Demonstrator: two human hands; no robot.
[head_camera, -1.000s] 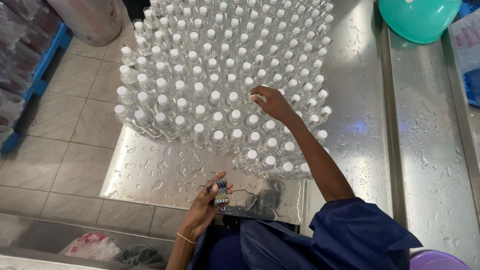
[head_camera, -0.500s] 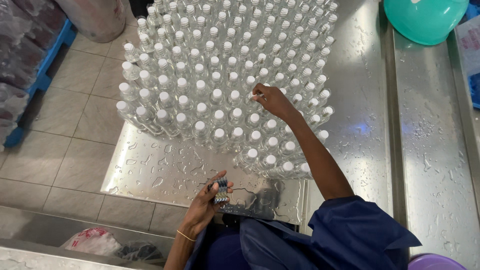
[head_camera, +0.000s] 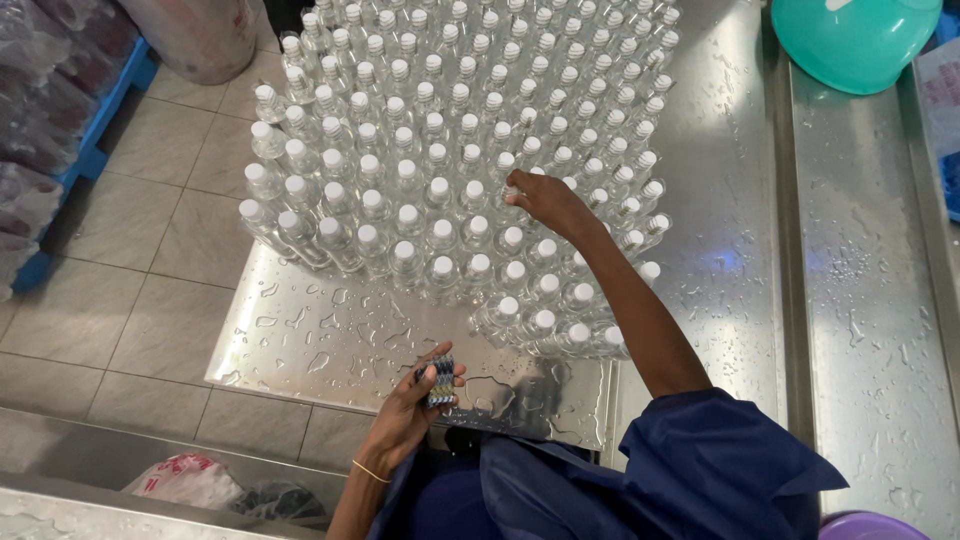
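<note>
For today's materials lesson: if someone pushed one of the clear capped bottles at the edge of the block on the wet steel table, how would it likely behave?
The bottles look tall and narrow, so an edge one would probably tip rather than slide. Water drops on the steel table suggest slippery footing and grip. Packed neighbours, where the right hand reaches, would likely brace inner ones.

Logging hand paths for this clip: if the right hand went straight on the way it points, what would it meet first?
Probably the capped bottle just beyond the right hand, among the clear bottles; heights are hard to judge from above.
</note>
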